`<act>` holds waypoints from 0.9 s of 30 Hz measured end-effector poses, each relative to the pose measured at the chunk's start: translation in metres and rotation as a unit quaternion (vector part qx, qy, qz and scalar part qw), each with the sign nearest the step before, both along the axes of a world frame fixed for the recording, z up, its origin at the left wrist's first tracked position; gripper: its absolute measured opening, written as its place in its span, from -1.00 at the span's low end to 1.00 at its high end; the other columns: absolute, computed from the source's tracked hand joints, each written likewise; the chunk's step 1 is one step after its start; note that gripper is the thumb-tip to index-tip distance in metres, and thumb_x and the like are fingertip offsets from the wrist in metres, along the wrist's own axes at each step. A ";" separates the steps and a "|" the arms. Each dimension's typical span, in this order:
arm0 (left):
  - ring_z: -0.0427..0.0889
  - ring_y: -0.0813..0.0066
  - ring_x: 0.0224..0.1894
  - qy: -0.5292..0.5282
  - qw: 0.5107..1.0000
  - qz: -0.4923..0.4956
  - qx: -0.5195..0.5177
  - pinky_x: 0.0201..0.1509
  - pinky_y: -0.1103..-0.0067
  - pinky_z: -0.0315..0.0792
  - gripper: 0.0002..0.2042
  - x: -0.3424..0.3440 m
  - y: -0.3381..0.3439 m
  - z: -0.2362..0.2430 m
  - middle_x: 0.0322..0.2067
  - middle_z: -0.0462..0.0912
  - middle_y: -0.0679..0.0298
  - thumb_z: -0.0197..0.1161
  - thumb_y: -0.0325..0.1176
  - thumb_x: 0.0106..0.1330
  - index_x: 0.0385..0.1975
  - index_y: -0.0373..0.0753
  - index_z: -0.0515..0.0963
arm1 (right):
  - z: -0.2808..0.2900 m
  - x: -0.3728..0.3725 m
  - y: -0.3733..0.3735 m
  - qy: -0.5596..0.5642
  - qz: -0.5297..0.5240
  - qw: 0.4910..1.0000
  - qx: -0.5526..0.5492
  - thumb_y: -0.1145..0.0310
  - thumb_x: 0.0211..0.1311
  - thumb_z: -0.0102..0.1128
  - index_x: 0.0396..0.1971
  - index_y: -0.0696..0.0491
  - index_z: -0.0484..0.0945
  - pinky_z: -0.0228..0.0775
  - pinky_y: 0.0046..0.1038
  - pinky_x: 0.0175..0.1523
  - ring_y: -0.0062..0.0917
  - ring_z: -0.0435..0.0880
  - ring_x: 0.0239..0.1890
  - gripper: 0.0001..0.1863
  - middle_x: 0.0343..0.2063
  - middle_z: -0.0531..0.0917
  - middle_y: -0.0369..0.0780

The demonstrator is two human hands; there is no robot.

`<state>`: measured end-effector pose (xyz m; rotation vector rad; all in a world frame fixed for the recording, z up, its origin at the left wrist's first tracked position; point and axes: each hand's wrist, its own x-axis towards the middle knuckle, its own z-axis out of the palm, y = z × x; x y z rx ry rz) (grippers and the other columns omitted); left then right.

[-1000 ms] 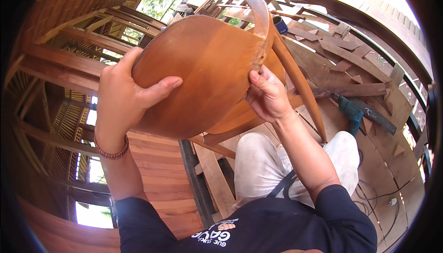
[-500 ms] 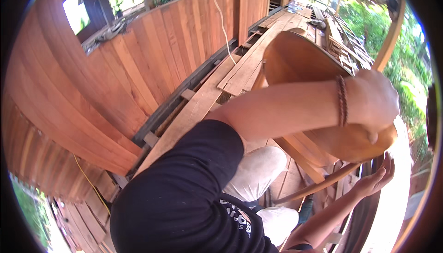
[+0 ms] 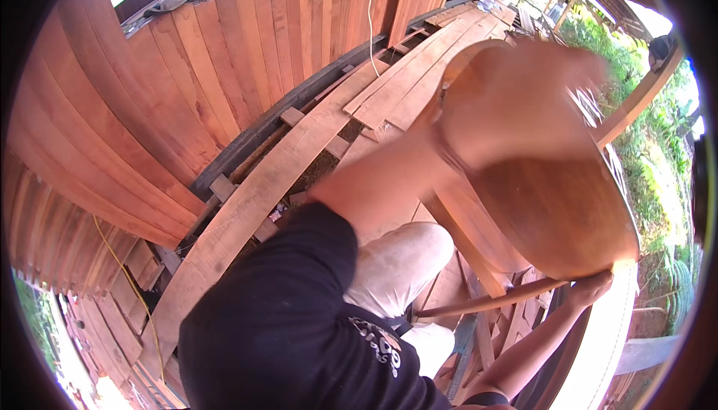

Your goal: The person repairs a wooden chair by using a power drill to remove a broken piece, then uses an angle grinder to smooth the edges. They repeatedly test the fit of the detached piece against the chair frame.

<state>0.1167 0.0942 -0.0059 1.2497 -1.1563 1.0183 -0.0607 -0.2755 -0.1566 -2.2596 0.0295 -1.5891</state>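
Note:
A brown wooden chair (image 3: 557, 212) with broad curved panels and slim legs stands tilted in front of me. My left arm, with a braided bracelet at the wrist, reaches across it. Against the chair's upper panel, my left hand (image 3: 535, 92) is smeared by motion, so its fingers and anything under them cannot be made out. Lower right, my right hand (image 3: 593, 288) is closed at the panel's bottom edge, near where a leg joins, gripping the chair. My bent knee in pale trousers (image 3: 404, 260) is close beside the chair.
A wall of upright reddish boards (image 3: 247, 58) runs along the left, with a window ledge. Loose planks (image 3: 299, 141) lie over floor beams with gaps between them. A pale cord (image 3: 369, 21) hangs down the wall. A slanted wooden post (image 3: 636, 99) stands at right, before greenery.
My left hand has swept leftward and up across the chair's panel, blurring. My right hand has closed at the panel's bottom edge, where its fingers were spread before. The view has shifted slightly.

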 end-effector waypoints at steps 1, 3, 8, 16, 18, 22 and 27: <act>0.75 0.35 -0.33 0.071 0.995 -0.053 -0.036 -0.26 0.45 0.59 -0.71 0.030 0.029 -0.006 -0.45 0.73 0.15 0.40 -0.11 0.12 -0.38 -0.23 0.66 | -0.001 -0.003 -0.004 0.015 -0.005 1.000 0.002 0.01 0.45 -0.31 -0.31 0.31 0.55 0.46 -0.25 -0.29 -0.33 0.64 -0.37 -0.38 -0.41 0.66 -0.05; 0.71 0.45 -0.12 0.246 0.966 0.038 0.075 0.02 0.49 0.53 -0.52 0.086 0.079 -0.026 -0.28 0.74 0.20 0.06 0.07 0.46 -0.21 -0.30 0.66 | -0.008 0.003 -0.008 0.045 0.001 0.999 0.016 -0.31 0.48 -0.49 -0.26 0.34 0.57 0.49 -0.25 -0.27 -0.35 0.64 -0.34 -0.08 -0.40 0.65 -0.04; 0.60 0.30 0.09 0.327 0.929 0.036 0.168 0.25 0.44 0.40 -0.43 0.153 0.061 -0.101 -0.01 0.66 0.08 -0.29 0.05 0.57 0.13 -0.31 0.50 | -0.013 0.013 -0.001 0.016 0.031 0.997 0.074 -0.32 0.47 -0.49 -0.21 0.34 0.58 0.50 -0.25 -0.25 -0.34 0.65 -0.31 -0.07 -0.35 0.67 -0.02; 0.57 0.23 0.13 0.435 0.893 -0.038 0.107 0.29 0.48 0.32 -0.34 0.124 0.050 -0.093 0.01 0.63 -0.04 -0.31 0.11 0.55 0.10 -0.41 0.52 | -0.011 0.008 -0.006 0.044 0.009 0.996 0.080 -0.31 0.47 -0.50 -0.14 0.34 0.56 0.52 -0.25 -0.21 -0.30 0.66 -0.25 -0.08 -0.27 0.67 0.01; 0.58 0.25 0.08 0.426 0.900 -0.071 0.063 0.28 0.49 0.32 -0.34 0.109 0.049 -0.090 -0.02 0.65 -0.02 -0.28 0.11 0.54 0.07 -0.44 0.53 | -0.009 0.010 0.003 -0.003 0.039 0.996 0.085 0.00 0.45 -0.32 -0.29 0.31 0.57 0.47 -0.30 -0.29 -0.37 0.62 -0.38 -0.36 -0.36 0.68 -0.05; 0.58 0.27 0.06 0.426 0.899 -0.062 0.082 0.27 0.49 0.33 -0.33 0.126 0.047 -0.096 -0.02 0.65 0.01 -0.26 0.13 0.54 0.04 -0.45 0.54 | -0.011 0.010 0.007 -0.047 0.045 0.997 0.046 0.21 0.41 -0.19 -0.37 0.31 0.58 0.45 -0.34 -0.33 -0.43 0.62 -0.41 -0.53 -0.42 0.69 -0.09; 0.58 0.28 0.04 0.417 0.904 -0.031 0.088 0.24 0.48 0.35 -0.30 0.116 0.046 -0.091 -0.04 0.65 0.02 -0.23 0.18 0.51 0.02 -0.45 0.55 | -0.005 0.008 0.020 -0.034 0.055 0.993 0.098 0.30 0.34 -0.08 -0.39 0.32 0.59 0.48 -0.37 -0.33 -0.44 0.65 -0.41 -0.63 -0.45 0.70 -0.10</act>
